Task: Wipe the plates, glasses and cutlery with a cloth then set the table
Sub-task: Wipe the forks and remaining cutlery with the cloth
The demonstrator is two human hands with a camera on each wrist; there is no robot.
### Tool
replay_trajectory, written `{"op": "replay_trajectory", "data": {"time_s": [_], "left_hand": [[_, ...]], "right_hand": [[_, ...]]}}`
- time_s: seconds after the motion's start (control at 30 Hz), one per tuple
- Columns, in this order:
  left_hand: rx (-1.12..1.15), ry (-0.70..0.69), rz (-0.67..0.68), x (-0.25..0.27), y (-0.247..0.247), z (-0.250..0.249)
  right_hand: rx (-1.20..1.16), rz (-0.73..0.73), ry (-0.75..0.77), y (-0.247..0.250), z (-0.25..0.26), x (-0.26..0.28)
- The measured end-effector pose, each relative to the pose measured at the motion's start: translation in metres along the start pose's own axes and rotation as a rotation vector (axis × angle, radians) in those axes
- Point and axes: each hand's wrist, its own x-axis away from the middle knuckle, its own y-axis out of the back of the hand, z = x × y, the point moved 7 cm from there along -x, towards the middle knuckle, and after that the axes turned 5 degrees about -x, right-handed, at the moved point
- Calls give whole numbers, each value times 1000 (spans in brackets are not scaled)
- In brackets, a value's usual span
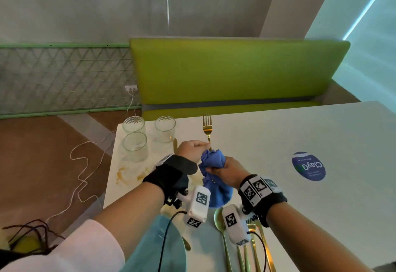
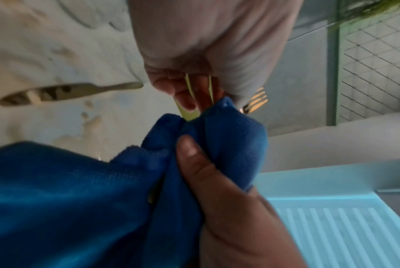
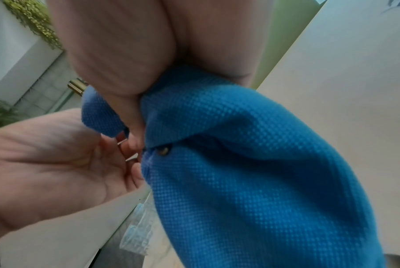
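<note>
Gold metal fork (image 1: pixel 207 131) stands upright above the white surface (image 1: pixel 278 143), tines at twelve o'clock, its handle running down into the bunched blue waffle-weave cloth (image 1: pixel 214 164). The left hand (image 1: pixel 191 149) sits at nine o'clock of the fork, its grip curled round the handle just above the cloth; the left wrist view shows the fingers (image 2: pixel 183 87) pinching the shaft. The right hand (image 1: pixel 228 170), at five o'clock of the left, has its grip closed round the cloth, thumb (image 2: pixel 194 159) pressed into the fabric, the loose end hanging down toward six o'clock. Both forearms reach in from the bottom edge, each wrist in a black strap carrying white marker blocks. Three clear ribbed glasses (image 1: pixel 137 141) stand at ten o'clock of the hands, on a stained part of the surface. More gold cutlery (image 1: pixel 222 239) lies at six o'clock, beside a pale teal plate (image 1: pixel 154 246). At three o'clock a round blue sticker (image 1: pixel 308 165) reads "ClayGo", upside down from here.
</note>
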Motion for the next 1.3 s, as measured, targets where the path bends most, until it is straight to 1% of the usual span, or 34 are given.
{"op": "replay_trajectory", "data": {"time_s": [0.1, 0.2, 0.3, 0.4, 0.47, 0.53, 0.6, 0.67, 0.77, 0.83, 0.87, 0.93, 1.13, 1.3], "left_hand": [[19, -1, -17, -2, -15, 3], [16, -23, -103, 3, -26, 2], [80, 8, -179, 8, -40, 4], [121, 47, -305, 10, -32, 2], [174, 63, -370, 10, -21, 2], [151, 60, -328, 16, -22, 4], [84, 44, -220, 31, -37, 12], [15, 65, -89, 54, -67, 32], [-146, 119, 106, 86, -119, 74], [-273, 156, 245, 102, -150, 98], [-312, 180, 292, 109, -161, 108], [-347, 206, 319, 118, -175, 122], [-479, 278, 313, 130, -196, 137], [-666, 255, 296, 125, -197, 127]], "right_hand": [[-14, -10, -16, 6, -6, 9], [20, 2, -30, 14, -12, 15], [86, -33, -41, 28, -20, 19], [118, -46, -69, 44, -33, 30], [132, -107, -92, 61, -44, 40], [120, -228, -128, 85, -56, 47], [76, -332, -160, 109, -64, 53], [4, -407, -172, 129, -71, 59], [-58, -472, -156, 150, -78, 69], [-104, -490, -154, 156, -84, 74], [-121, -491, -160, 157, -88, 76], [-133, -480, -178, 154, -94, 80], [-155, -452, -217, 145, -113, 91], [-179, -427, -190, 140, -112, 92]]}}
